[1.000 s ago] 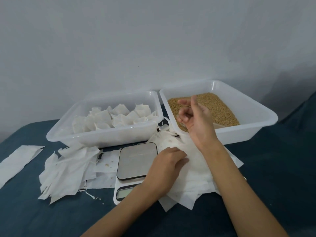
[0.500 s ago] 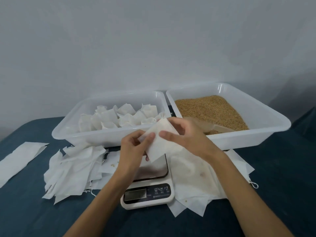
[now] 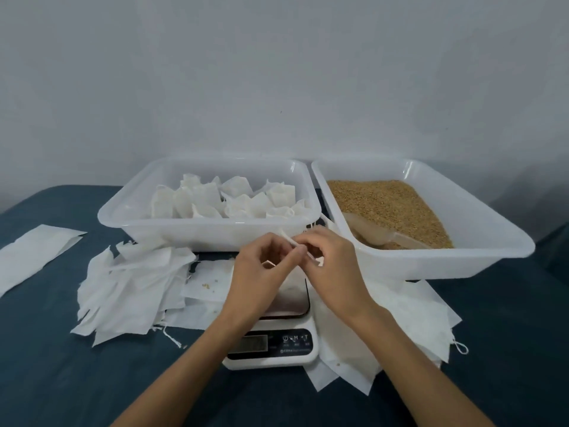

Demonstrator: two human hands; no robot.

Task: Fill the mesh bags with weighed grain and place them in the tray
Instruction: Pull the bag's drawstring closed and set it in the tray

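Observation:
Both hands meet above the digital scale (image 3: 286,346). My left hand (image 3: 261,272) and my right hand (image 3: 331,266) pinch one white mesh bag (image 3: 291,241) between them; only its top edge shows past the fingers. Behind them, the left white tray (image 3: 123,217) holds several filled white bags (image 3: 228,198). The right white tray (image 3: 480,229) holds brown grain (image 3: 381,201) with a pale scoop (image 3: 372,232) lying in it.
A heap of empty white bags (image 3: 132,285) lies left of the scale, and more flat bags (image 3: 409,322) lie under and right of it. One long white sheet (image 3: 34,254) sits at the far left on the dark blue cloth (image 3: 61,380).
A second ago my left hand pressed on the flat bags while my right was over the grain tray. Both hands then lifted one bag and now hold it, lower and folded narrower, above the scale.

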